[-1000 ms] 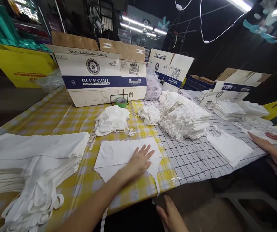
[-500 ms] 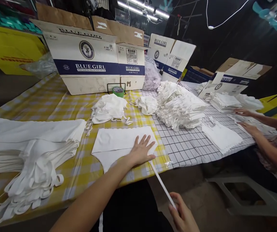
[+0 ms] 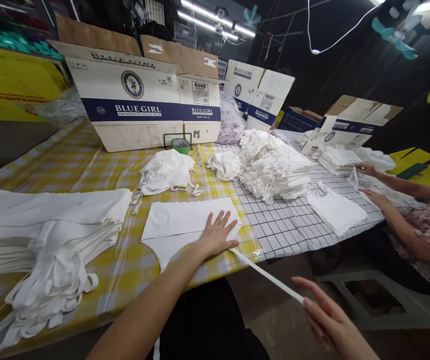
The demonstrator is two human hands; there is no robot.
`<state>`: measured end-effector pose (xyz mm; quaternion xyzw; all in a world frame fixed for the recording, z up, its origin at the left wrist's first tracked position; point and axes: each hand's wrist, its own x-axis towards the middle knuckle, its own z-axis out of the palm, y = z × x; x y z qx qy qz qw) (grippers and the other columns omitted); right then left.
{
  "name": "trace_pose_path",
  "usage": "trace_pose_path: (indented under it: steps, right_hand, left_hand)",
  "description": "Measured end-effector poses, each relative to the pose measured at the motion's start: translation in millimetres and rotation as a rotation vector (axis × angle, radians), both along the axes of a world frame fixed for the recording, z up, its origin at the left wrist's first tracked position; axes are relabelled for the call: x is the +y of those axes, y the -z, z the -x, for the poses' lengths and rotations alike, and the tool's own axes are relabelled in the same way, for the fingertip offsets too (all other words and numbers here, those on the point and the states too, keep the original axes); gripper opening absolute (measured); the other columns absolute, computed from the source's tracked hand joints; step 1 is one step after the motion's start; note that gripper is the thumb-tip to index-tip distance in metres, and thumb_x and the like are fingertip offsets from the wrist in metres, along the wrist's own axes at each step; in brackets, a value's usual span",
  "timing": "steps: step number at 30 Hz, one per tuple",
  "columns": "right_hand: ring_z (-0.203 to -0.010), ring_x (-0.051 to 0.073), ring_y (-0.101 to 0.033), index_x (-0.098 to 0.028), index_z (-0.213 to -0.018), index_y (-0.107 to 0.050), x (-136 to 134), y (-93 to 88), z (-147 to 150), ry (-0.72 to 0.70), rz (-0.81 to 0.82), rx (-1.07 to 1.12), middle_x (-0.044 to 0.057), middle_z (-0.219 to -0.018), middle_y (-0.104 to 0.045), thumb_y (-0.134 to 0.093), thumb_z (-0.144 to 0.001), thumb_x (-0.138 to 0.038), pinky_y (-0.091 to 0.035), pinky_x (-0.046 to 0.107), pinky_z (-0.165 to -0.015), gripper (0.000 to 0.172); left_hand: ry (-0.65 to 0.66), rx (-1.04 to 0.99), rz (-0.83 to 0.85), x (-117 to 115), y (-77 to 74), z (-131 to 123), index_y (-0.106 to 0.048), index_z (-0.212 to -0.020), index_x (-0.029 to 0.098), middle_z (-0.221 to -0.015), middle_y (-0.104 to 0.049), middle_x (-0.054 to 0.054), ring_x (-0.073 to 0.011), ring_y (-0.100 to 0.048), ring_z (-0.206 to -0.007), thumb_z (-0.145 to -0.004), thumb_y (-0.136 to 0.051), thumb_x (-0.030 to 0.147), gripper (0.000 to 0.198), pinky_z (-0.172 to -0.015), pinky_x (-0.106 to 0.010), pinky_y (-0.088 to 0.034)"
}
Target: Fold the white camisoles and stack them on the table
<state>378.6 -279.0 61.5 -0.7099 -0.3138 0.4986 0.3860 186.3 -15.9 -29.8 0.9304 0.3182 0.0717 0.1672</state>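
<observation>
A flat white cloth piece [image 3: 177,222] is laid on the yellow-checked cover of the desk [image 3: 87,165], close to the near edge and about midway along it. It is pressed down by the left hand [image 3: 215,235], which is spread flat on the right part of the piece with the fingers apart; nothing is gripped by it. From beside that hand a narrow white strap [image 3: 267,277] is drawn out taut, past the near edge of the desk and down to the right. Its end is pinched at the fingertips of the right hand [image 3: 327,320], which is held in the air off the desk.

At the left edge a tall stack of folded white pieces [image 3: 42,215] is seen, with a tangle of strap loops [image 3: 46,295] spilling from it toward the near left corner. Just beyond the flat piece a small heap of white cloth [image 3: 166,172] is placed. Behind the heap a green tape roll [image 3: 181,145] is set just in front of an open carton [image 3: 136,107] marked "BLUE GIRL" at the far edge. A larger pile of white pieces [image 3: 275,167] is heaped on a grid-patterned cover [image 3: 293,225], well apart from both hands. Near the right edge, another person's hand [image 3: 378,198] is rested on the white cloth lying there.
</observation>
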Motion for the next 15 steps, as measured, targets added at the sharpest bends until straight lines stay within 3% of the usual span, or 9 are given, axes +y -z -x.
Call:
trace_pose_path:
  steps: [2, 4, 6, 8, 10, 12, 15]
  right_hand:
    - [-0.035, 0.008, -0.035, -0.022, -0.097, -0.059, 0, -12.2, -4, 0.065, -0.053, 0.138, -0.005, -0.046, -0.041, -0.053, -0.078, -0.049, -0.026, 0.020, -0.037, 0.033]
    - [-0.040, 0.012, -0.048, -0.019, -0.087, -0.062, 1, -19.3, -11, 0.060, -0.099, 0.258, 0.002, -0.051, -0.053, -0.056, -0.077, -0.045, -0.032, 0.021, -0.038, 0.029]
    - [-0.063, 0.022, -0.063, -0.019, -0.089, -0.064, 4, -22.2, -19, 0.047, -0.175, 0.337, 0.012, -0.073, -0.066, -0.060, -0.073, -0.042, -0.042, 0.027, -0.046, 0.028]
    - [-0.089, 0.031, -0.062, -0.022, -0.102, -0.062, 11, -23.6, -23, 0.051, -0.266, 0.342, 0.017, -0.101, -0.065, -0.065, -0.067, -0.038, -0.047, 0.034, -0.058, 0.039]
    - [-0.101, 0.032, -0.058, -0.023, -0.108, -0.059, 23, -26.0, -22, 0.059, -0.339, 0.289, 0.016, -0.112, -0.061, -0.067, -0.066, -0.036, -0.048, 0.037, -0.066, 0.045]
    - [-0.094, 0.029, -0.061, -0.021, -0.103, -0.060, 40, -30.4, -16, 0.075, -0.378, 0.228, 0.014, -0.105, -0.064, -0.065, -0.071, -0.037, -0.047, 0.034, -0.065, 0.037]
    - [-0.063, 0.018, -0.062, -0.016, -0.086, -0.059, 66, -37.3, -1, 0.038, -0.396, 0.162, 0.009, -0.073, -0.067, -0.056, -0.081, -0.041, -0.043, 0.025, -0.053, 0.026]
  left_hand:
    - [-0.001, -0.011, -0.005, -1, -1.8, 0, -0.022, -0.139, 0.032, -0.150, -0.005, -0.004, -0.0310, 0.000, -0.136, -0.078, -0.039, 0.064, 0.071, -0.104, -0.057, 0.007]
    - [-0.005, -0.024, -0.007, -2, -3.0, 0, -0.024, -0.139, 0.031, -0.150, -0.006, -0.004, -0.0308, -0.001, -0.136, -0.079, -0.040, 0.063, 0.070, -0.104, -0.057, 0.008]
    - [-0.013, -0.040, -0.007, -2, -3.0, 0, -0.026, -0.138, 0.030, -0.150, -0.007, -0.005, -0.0309, -0.002, -0.136, -0.080, -0.040, 0.060, 0.067, -0.104, -0.057, 0.008]
    - [-0.019, -0.057, -0.007, -1, -2.0, 0, -0.028, -0.137, 0.030, -0.150, -0.008, -0.005, -0.0306, -0.003, -0.136, -0.081, -0.041, 0.057, 0.063, -0.104, -0.057, 0.007]
    - [-0.022, -0.072, 0.002, -1, -1.7, 0, -0.030, -0.136, 0.030, -0.149, -0.011, -0.005, -0.0301, -0.004, -0.136, -0.082, -0.043, 0.052, 0.060, -0.104, -0.057, 0.006]
    - [-0.039, -0.099, 0.034, -3, -5.5, -1, -0.032, -0.136, 0.027, -0.149, -0.015, -0.007, -0.0294, -0.007, -0.136, -0.083, -0.045, 0.044, 0.057, -0.106, -0.056, 0.002]
    - [-0.052, -0.248, 0.152, -18, -25.2, -5, -0.036, -0.134, 0.022, -0.144, -0.030, -0.010, -0.0266, -0.024, -0.133, -0.084, -0.044, 0.032, 0.051, -0.108, -0.050, -0.012]
